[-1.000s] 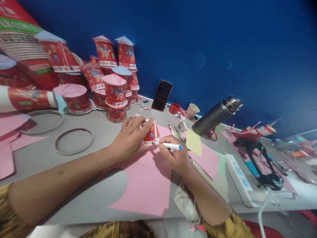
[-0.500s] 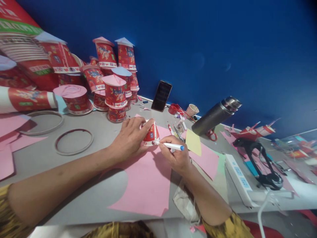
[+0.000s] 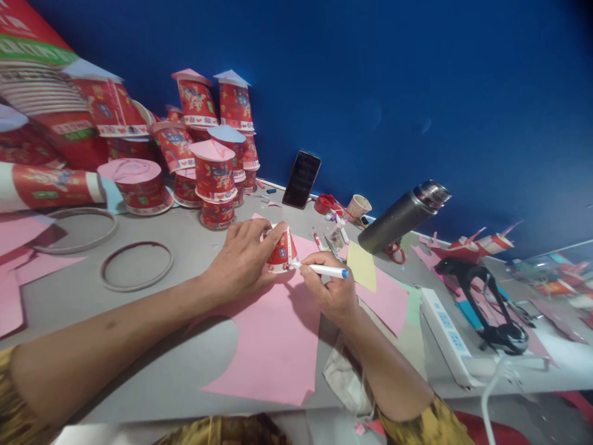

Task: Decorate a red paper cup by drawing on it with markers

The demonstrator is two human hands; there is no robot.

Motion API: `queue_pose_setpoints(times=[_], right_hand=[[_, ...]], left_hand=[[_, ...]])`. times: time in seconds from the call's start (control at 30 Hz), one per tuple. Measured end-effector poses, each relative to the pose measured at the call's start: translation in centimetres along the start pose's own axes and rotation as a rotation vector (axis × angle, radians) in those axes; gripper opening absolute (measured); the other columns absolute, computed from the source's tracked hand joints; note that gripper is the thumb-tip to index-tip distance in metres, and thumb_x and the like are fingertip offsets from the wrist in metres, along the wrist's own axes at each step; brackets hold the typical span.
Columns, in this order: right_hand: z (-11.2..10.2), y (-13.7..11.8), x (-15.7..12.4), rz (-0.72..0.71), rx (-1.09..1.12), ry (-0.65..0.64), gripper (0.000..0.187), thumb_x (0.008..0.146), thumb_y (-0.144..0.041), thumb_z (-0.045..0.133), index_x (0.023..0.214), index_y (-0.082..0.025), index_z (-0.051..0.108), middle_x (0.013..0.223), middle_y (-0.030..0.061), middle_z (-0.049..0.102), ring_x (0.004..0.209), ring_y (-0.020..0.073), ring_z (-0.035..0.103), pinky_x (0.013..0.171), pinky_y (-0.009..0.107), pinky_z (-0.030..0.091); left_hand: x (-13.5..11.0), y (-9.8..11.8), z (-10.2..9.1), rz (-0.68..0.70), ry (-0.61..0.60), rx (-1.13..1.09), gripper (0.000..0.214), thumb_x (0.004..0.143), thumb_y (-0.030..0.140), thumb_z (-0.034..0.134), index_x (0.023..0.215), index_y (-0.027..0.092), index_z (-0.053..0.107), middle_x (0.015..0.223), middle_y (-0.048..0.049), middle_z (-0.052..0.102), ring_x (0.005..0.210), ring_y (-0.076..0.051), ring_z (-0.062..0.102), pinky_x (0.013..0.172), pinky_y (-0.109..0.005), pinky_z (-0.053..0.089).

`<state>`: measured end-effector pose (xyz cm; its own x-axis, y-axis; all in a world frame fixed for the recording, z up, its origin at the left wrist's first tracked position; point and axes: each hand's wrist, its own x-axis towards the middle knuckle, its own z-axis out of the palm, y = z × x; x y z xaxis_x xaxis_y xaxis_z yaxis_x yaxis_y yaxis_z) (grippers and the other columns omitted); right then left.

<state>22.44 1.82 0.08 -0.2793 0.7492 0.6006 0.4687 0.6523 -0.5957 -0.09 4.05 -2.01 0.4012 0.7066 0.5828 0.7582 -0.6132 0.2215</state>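
My left hand (image 3: 245, 256) is closed around a red printed paper cup (image 3: 281, 252), which stands rim down on pink paper (image 3: 278, 346). White shows along the cup's lower band, with small printed marks. In my right hand (image 3: 331, 290) is a white marker pen (image 3: 327, 271) with a blue end, pinched between thumb and fingers. Its tip meets or nearly meets the right side of the cup's white band. My left fingers hide the cup's left side. The pink sheet has a large rounded cutout on its left.
Stacked red cups with paper roofs (image 3: 213, 167) stand at the back left. Two grey rings (image 3: 138, 287) lie nearby. Behind are a propped phone (image 3: 301, 179) and a dark thermos (image 3: 403, 216). A power strip (image 3: 445, 337) and black headgear (image 3: 486, 309) sit at the right.
My right hand and the marker have shifted slightly to the right along the cup's lower band. My left hand keeps hold of the cup, which seems turned a little.
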Motion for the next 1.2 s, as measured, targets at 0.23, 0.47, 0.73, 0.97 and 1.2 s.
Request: queue_pose_setpoints(times=[0.23, 0.47, 0.73, 0.97, 1.2], right_hand=[[0.10, 0.07, 0.07, -0.005, -0.014, -0.017, 0.014, 0.102, -0.030, 0.064, 0.095, -0.023, 0.073, 0.086, 0.0035, 0.080, 0.072, 0.0165, 0.073, 0.069, 0.027, 0.056], [-0.01, 0.13, 0.01, 0.052, 0.009, 0.023, 0.013, 0.100, -0.030, 0.066, 0.093, -0.022, 0.073, 0.080, 0.0016, 0.078, 0.064, 0.0149, 0.069, 0.063, 0.026, 0.053], [0.01, 0.21, 0.15, 0.080, 0.027, 0.009, 0.014, 0.099, -0.031, 0.065, 0.091, -0.022, 0.072, 0.080, 0.0014, 0.077, 0.062, 0.0146, 0.066, 0.062, 0.026, 0.052], [-0.07, 0.32, 0.10, 0.068, 0.029, 0.036, 0.013, 0.098, -0.030, 0.065, 0.092, -0.022, 0.072, 0.078, 0.0010, 0.076, 0.063, 0.0156, 0.068, 0.063, 0.027, 0.053], [-0.03, 0.21, 0.10, 0.061, 0.019, 0.010, 0.014, 0.099, -0.032, 0.065, 0.091, -0.022, 0.073, 0.081, 0.0022, 0.077, 0.067, 0.0163, 0.069, 0.065, 0.027, 0.054]], left_hand=[[-0.18, -0.07, -0.08, 0.005, 0.004, 0.005, 0.074, 0.100, 0.058, 0.066, 0.158, 0.016, 0.048, 0.134, -0.0239, 0.060, 0.122, -0.043, 0.058, 0.102, -0.059, 0.044], [0.16, -0.20, 0.09, 0.001, 0.013, -0.008, 0.079, 0.095, 0.059, 0.073, 0.157, 0.016, 0.049, 0.132, -0.0233, 0.061, 0.121, -0.044, 0.058, 0.101, -0.059, 0.045], [0.13, -0.27, 0.02, -0.017, -0.006, -0.015, 0.078, 0.095, 0.060, 0.072, 0.157, 0.019, 0.049, 0.133, -0.0225, 0.062, 0.122, -0.043, 0.058, 0.103, -0.058, 0.044], [0.19, -0.24, -0.17, -0.041, -0.017, -0.015, 0.079, 0.094, 0.061, 0.073, 0.157, 0.018, 0.050, 0.132, -0.0224, 0.061, 0.119, -0.042, 0.058, 0.103, -0.057, 0.043], [0.13, -0.28, -0.21, -0.012, -0.005, -0.018, 0.078, 0.095, 0.060, 0.072, 0.158, 0.019, 0.049, 0.133, -0.0224, 0.061, 0.122, -0.043, 0.058, 0.103, -0.057, 0.043]])
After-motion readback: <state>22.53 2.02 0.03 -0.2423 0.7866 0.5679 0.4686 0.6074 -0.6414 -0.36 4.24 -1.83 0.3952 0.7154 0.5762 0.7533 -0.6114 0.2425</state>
